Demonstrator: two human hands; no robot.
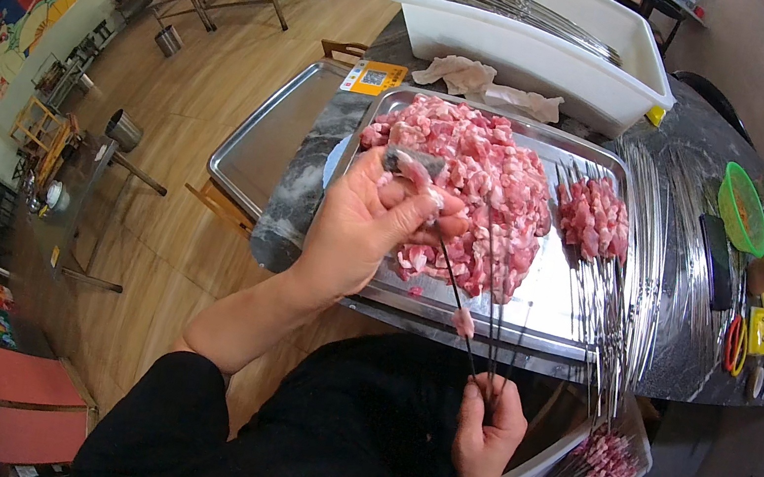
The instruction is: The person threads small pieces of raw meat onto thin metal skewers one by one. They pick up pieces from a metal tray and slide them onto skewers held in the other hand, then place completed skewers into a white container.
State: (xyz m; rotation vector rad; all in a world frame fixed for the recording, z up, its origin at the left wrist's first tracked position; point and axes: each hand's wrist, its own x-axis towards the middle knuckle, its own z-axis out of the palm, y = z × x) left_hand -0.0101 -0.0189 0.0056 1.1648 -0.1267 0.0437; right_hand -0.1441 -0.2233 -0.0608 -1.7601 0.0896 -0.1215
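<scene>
Pinched in my left hand (374,218) are bits of raw meat (414,170), at the upper tip of a thin metal skewer (451,276). A dark covering shows on one of its fingers. One small piece of pale meat (464,323) sits partway down that skewer. My right hand (491,428) grips the lower part of this skewer together with several others that fan upward. Behind my left hand, a heap of diced raw meat (499,160) lies on a metal tray (550,310). Loaded meat skewers (595,216) rest at the tray's right side, their handles jutting over the table edge.
Bare skewers (646,205) lie right of the tray. A white plastic tub (530,60) with skewers stands behind it. At right are a green basket (742,209), a phone (715,261) and scissors (735,345). Below the table edge, a white bin (645,445) holds loaded skewers.
</scene>
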